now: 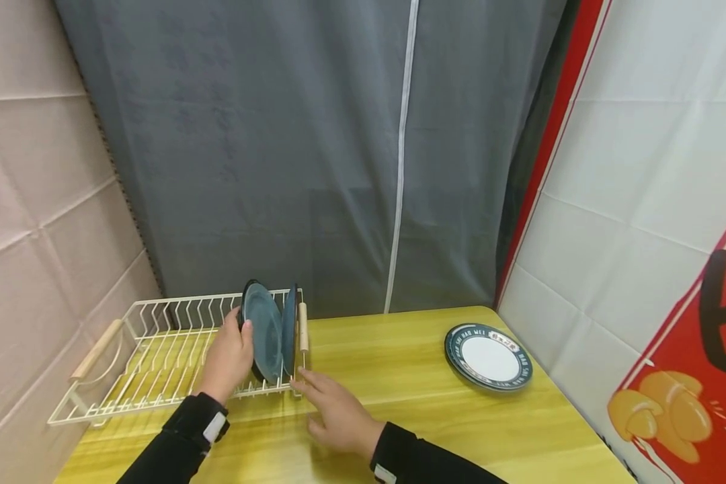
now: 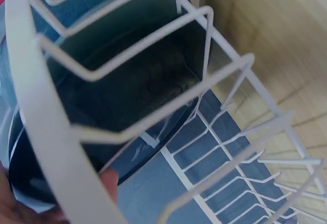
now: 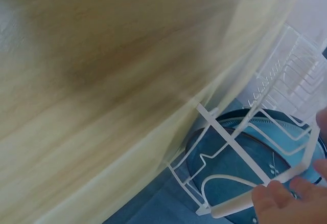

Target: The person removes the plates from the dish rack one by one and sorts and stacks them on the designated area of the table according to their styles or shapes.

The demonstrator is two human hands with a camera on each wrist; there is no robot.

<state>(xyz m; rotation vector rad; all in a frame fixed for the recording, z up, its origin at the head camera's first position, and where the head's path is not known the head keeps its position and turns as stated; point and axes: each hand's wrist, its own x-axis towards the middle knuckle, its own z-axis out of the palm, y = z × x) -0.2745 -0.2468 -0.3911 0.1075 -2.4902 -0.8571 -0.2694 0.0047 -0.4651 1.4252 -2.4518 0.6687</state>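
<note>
A white wire dish rack (image 1: 157, 405) stands at the left of the table, with two blue plates upright at its right end. My left hand (image 1: 226, 359) grips the left one, a blue plate (image 1: 263, 333), by its near left edge; in the left wrist view its dark underside (image 2: 133, 88) shows behind the wires. Beside it, the other blue plate (image 1: 289, 329) stands nearly edge-on. My right hand (image 1: 339, 413) has its fingers extended to the rack's front right corner. In the right wrist view the fingertips (image 3: 265, 197) rest on the rim beside the wooden handle (image 3: 232, 206).
White-centred plates with dark patterned rims (image 1: 490, 357) lie stacked at the table's right. Another wooden handle (image 1: 97, 351) is on the rack's left end. A grey curtain (image 1: 278, 168) hangs behind the yellow wood-grain table (image 1: 393, 376), with pale cloth walls at both sides.
</note>
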